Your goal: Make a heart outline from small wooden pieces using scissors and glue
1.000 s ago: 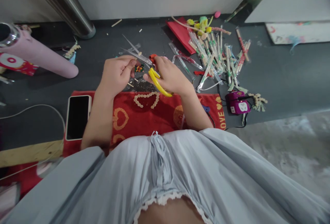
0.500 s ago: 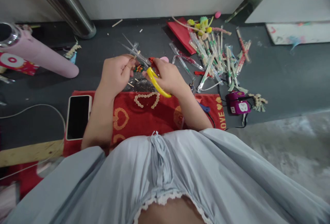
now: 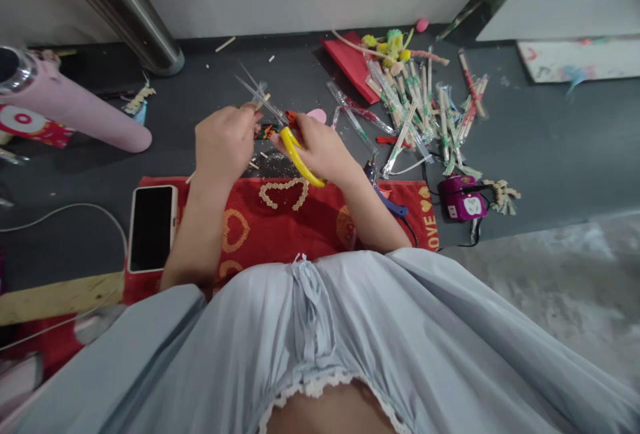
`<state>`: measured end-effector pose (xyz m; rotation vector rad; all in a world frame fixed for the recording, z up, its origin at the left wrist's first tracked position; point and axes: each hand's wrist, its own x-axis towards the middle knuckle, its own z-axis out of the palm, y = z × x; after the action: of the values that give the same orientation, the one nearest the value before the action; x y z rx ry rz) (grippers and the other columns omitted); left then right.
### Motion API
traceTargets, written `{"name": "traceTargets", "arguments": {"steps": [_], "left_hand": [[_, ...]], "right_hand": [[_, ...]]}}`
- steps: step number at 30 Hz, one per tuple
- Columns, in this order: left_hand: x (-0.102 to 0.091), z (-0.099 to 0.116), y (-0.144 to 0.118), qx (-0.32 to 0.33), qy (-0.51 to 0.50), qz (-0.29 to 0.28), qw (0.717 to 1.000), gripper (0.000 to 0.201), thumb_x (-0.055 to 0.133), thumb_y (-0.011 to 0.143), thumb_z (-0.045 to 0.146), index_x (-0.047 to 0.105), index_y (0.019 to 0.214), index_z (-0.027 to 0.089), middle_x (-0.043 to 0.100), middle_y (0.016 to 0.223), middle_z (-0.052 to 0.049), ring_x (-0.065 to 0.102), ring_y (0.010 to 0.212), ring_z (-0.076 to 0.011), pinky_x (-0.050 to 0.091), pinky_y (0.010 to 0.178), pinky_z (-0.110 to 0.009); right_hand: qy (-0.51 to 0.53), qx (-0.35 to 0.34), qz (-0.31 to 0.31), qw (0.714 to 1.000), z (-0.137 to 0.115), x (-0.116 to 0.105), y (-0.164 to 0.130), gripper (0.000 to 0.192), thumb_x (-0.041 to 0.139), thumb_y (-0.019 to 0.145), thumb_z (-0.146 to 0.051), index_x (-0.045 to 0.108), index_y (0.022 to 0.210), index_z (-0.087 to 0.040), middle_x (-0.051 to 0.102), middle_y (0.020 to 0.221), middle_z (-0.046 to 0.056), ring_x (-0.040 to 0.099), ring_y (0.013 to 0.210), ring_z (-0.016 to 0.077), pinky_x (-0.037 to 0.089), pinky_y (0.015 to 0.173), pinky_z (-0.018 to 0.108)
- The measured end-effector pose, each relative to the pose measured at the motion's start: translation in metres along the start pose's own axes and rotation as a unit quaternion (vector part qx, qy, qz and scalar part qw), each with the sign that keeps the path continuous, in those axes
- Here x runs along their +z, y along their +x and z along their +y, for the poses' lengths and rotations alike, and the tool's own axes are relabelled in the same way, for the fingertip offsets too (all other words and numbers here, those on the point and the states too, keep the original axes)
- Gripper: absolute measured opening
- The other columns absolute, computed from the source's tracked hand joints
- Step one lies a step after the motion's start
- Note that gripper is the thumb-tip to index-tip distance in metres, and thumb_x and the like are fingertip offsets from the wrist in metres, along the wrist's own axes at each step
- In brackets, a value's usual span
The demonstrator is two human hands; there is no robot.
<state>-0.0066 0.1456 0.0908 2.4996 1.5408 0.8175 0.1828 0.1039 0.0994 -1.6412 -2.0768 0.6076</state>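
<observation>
yellow-handled scissors [image 3: 283,131], blades parted, gripped by right hand [image 3: 320,147]; left hand [image 3: 225,141] pinches stick [image 3: 263,99].

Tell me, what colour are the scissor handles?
Yellow: the scissors in the right hand have yellow handles, seen in the head view.

Over the last second the right hand [image 3: 323,147] has shifted slightly up and left, taking the yellow-handled scissors [image 3: 280,127] with it; the blades, spread wide a second ago, now stand narrower, tips farther toward the wall. The left hand [image 3: 225,141] has lifted a little, its fingertips now just beside the blades. A pink disc [image 3: 317,115], hidden a second ago, now shows just beyond the right hand.
</observation>
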Motion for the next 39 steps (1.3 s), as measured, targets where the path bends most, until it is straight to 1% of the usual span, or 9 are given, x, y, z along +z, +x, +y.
{"name": "traceTargets", "arguments": {"steps": [3, 8, 11, 19, 24, 28, 31, 35, 39], "left_hand": [[0.0, -0.001, 0.001, 0.031, -0.018, 0.01, 0.999, 0.044, 0.034, 0.103, 0.048, 0.07, 0.1, 0.023, 0.074, 0.09, -0.007, 0.068, 0.09, -0.0209, 0.048, 0.079, -0.038], [-0.008, 0.004, 0.001, 0.073, -0.091, 0.006, 0.993, 0.045, 0.039, 0.102, 0.044, 0.061, 0.069, 0.023, 0.077, 0.086, -0.003, 0.07, 0.086, -0.018, 0.052, 0.079, -0.032], [-0.013, 0.007, 0.001, 0.088, -0.102, 0.012, 0.991, 0.047, 0.039, 0.101, 0.042, 0.056, 0.063, 0.021, 0.076, 0.084, -0.002, 0.07, 0.082, -0.0164, 0.051, 0.075, -0.03], [-0.013, 0.002, 0.002, 0.063, -0.079, -0.012, 0.995, 0.037, 0.041, 0.099, 0.042, 0.058, 0.071, 0.025, 0.067, 0.07, -0.002, 0.067, 0.076, -0.0198, 0.049, 0.077, -0.034], [-0.013, 0.003, 0.001, 0.061, -0.051, -0.009, 0.997, 0.036, 0.038, 0.1, 0.04, 0.06, 0.076, 0.025, 0.067, 0.07, -0.002, 0.066, 0.076, -0.0204, 0.047, 0.072, -0.035], [-0.009, 0.001, 0.0, 0.038, -0.052, -0.026, 0.998, 0.034, 0.038, 0.1, 0.043, 0.063, 0.084, 0.026, 0.068, 0.073, -0.003, 0.066, 0.079, -0.0216, 0.046, 0.075, -0.036], [-0.005, -0.003, 0.0, 0.036, -0.05, -0.014, 0.998, 0.033, 0.039, 0.099, 0.045, 0.065, 0.089, 0.029, 0.069, 0.074, -0.002, 0.067, 0.079, -0.0211, 0.047, 0.074, -0.036], [-0.001, -0.004, 0.001, 0.049, -0.043, 0.017, 0.998, 0.037, 0.039, 0.099, 0.048, 0.066, 0.082, 0.029, 0.067, 0.067, -0.001, 0.065, 0.072, -0.0201, 0.046, 0.069, -0.034], [-0.001, -0.005, 0.002, 0.063, -0.038, 0.016, 0.997, 0.042, 0.036, 0.1, 0.049, 0.065, 0.078, 0.027, 0.068, 0.066, -0.002, 0.065, 0.07, -0.0199, 0.045, 0.066, -0.034]], "right_hand": [[0.0, -0.023, 0.003, 1.0, 0.005, 0.001, 0.0, 0.076, 0.022, 0.091, -0.081, 0.052, 0.113, -0.015, 0.065, 0.108, 0.015, 0.061, 0.105, 0.0266, 0.044, 0.091, 0.038], [-0.009, -0.055, 0.005, 0.998, 0.011, -0.001, -0.002, 0.075, 0.025, 0.09, -0.083, 0.051, 0.112, -0.016, 0.064, 0.111, 0.015, 0.06, 0.105, 0.0273, 0.045, 0.096, 0.042], [-0.005, -0.061, 0.015, 0.998, 0.009, -0.002, -0.004, 0.074, 0.025, 0.09, -0.083, 0.051, 0.111, -0.017, 0.065, 0.11, 0.014, 0.061, 0.104, 0.0274, 0.045, 0.095, 0.042], [0.005, -0.021, 0.01, 1.0, -0.001, -0.002, -0.003, 0.071, 0.026, 0.093, -0.078, 0.055, 0.11, -0.015, 0.068, 0.104, 0.013, 0.063, 0.099, 0.0256, 0.044, 0.085, 0.035], [-0.026, 0.014, -0.006, 1.0, -0.004, -0.005, -0.003, 0.069, 0.03, 0.092, -0.079, 0.058, 0.1, -0.017, 0.068, 0.094, 0.012, 0.061, 0.084, 0.0235, 0.041, 0.074, 0.033], [-0.056, 0.034, -0.021, 0.998, -0.006, -0.006, -0.002, 0.067, 0.031, 0.093, -0.077, 0.059, 0.098, -0.016, 0.068, 0.09, 0.012, 0.061, 0.08, 0.0229, 0.038, 0.072, 0.033], [-0.061, 0.032, -0.029, 0.997, -0.005, -0.006, -0.002, 0.068, 0.03, 0.093, -0.076, 0.059, 0.1, -0.016, 0.069, 0.092, 0.013, 0.061, 0.081, 0.0236, 0.039, 0.072, 0.033], [-0.056, 0.013, -0.022, 0.998, -0.001, -0.005, -0.001, 0.069, 0.028, 0.093, -0.078, 0.06, 0.1, -0.017, 0.07, 0.093, 0.013, 0.062, 0.084, 0.0244, 0.04, 0.074, 0.034], [-0.062, 0.0, -0.021, 0.998, 0.003, -0.006, 0.0, 0.072, 0.026, 0.093, -0.077, 0.06, 0.106, -0.015, 0.071, 0.099, 0.014, 0.064, 0.088, 0.0259, 0.041, 0.075, 0.034]]}}
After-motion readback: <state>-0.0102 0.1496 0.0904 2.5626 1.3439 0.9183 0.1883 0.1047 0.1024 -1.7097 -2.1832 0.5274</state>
